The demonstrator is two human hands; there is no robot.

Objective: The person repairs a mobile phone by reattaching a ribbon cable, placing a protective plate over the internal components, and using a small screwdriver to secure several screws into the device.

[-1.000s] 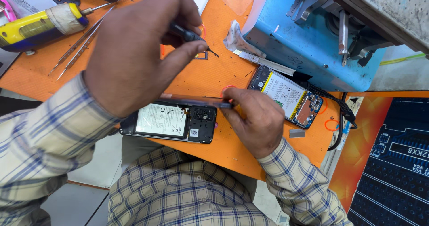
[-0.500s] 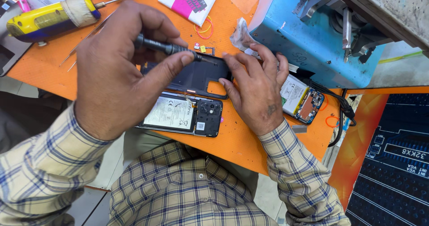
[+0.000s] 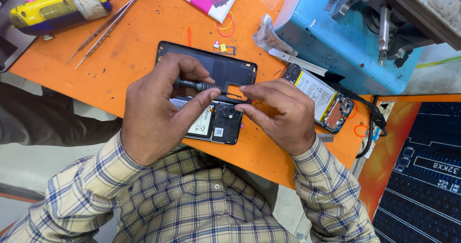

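On a scuffed orange worktop [image 3: 134, 50], the left hand [image 3: 153, 113] pinches a slim dark metal screwdriver [image 3: 197, 85] over a flat black plastic phone frame [image 3: 216, 70]; at its 3 o'clock, the right hand's [image 3: 283, 113] fingertips press the frame's edge.

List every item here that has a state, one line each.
Left hand: gripping the small screwdriver, tip toward the right fingers.
Right hand: fingertips pinching at the black back cover.
Black back cover: off, lying on the orange mat.
Opened phone: internals exposed, under the hands.
Second phone: open, battery showing.
Tweezers: lying unused.
Yellow tool: lying on its side.
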